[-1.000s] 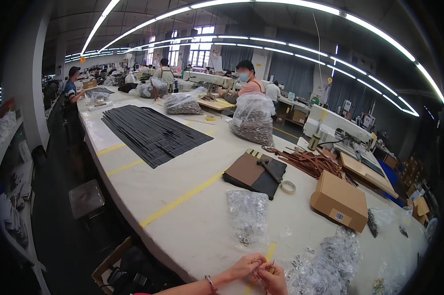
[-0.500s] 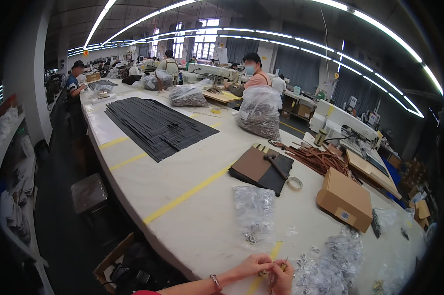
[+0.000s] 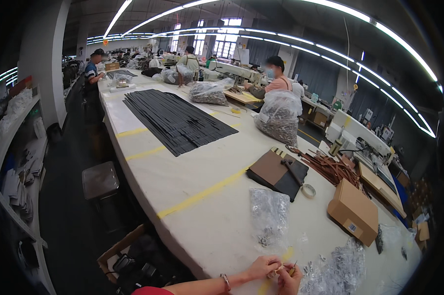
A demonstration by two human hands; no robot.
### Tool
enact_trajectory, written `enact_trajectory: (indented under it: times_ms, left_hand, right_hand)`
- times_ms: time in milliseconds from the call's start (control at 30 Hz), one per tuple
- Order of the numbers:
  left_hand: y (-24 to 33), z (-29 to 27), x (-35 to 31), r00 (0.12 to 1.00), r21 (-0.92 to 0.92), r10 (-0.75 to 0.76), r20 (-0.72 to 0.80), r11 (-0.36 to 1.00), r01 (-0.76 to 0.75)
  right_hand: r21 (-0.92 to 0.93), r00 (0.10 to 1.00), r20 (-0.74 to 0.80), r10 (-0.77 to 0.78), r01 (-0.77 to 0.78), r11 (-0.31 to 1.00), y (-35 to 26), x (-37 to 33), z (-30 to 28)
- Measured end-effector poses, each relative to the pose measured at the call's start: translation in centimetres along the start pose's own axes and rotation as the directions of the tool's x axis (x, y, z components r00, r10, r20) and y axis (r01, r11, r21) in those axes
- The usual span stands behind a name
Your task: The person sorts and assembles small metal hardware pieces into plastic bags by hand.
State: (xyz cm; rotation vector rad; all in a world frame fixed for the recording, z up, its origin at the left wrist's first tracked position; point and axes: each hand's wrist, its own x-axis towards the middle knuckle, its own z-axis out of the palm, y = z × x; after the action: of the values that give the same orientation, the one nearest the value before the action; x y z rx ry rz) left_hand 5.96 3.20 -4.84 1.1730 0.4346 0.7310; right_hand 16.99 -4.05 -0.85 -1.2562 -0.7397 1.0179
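Note:
My left hand (image 3: 262,268) and my right hand (image 3: 289,280) meet at the near edge of the long white table (image 3: 207,211), fingers pinched together around a small metal part that I cannot make out clearly. Loose small metal fittings (image 3: 313,268) lie just right of my hands on the cloth. A clear bag of metal fittings (image 3: 268,216) lies just beyond my hands, and another crumpled clear bag (image 3: 337,270) sits to the right.
A cardboard box (image 3: 353,211), brown and black leather pieces (image 3: 277,171), a tape roll (image 3: 308,190) and brown straps (image 3: 332,169) lie further along. Black strips (image 3: 175,120) cover the table's far part. Other people work at the back. A stool (image 3: 100,179) stands left.
The view has tilted slightly, so my hands sit a little lower and further right in the picture. They stay together at the table edge, still working the same small part.

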Motion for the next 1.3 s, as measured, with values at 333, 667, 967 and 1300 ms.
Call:
enact_trajectory:
  times_ms: [333,667,967,1300]
  left_hand:
    - [5.9,-5.6,-1.1,0.933,-0.289,0.071,-0.351,0.940,-0.180]
    - [5.8,-6.2,-5.8,0.960,-0.288,-0.043,-0.275,0.957,-0.039]
    - [4.9,-4.8,-6.1,0.954,-0.233,-0.138,-0.267,0.970,0.075]
    - [4.2,-2.4,-3.7,0.928,-0.180,-0.221,-0.299,0.968,0.173]
  right_hand:
    - [-0.073,0.999,-0.030,0.012,-0.014,0.997,-1.4,2.8,-2.2]
    - [-0.856,0.940,0.333,-0.073,0.334,0.395,-0.2,4.3,-0.8]
    - [-0.864,0.952,0.281,0.121,0.196,0.463,-0.1,3.5,-1.4]
    - [-0.901,0.934,0.353,-0.060,0.357,0.247,-0.8,2.3,-3.2]
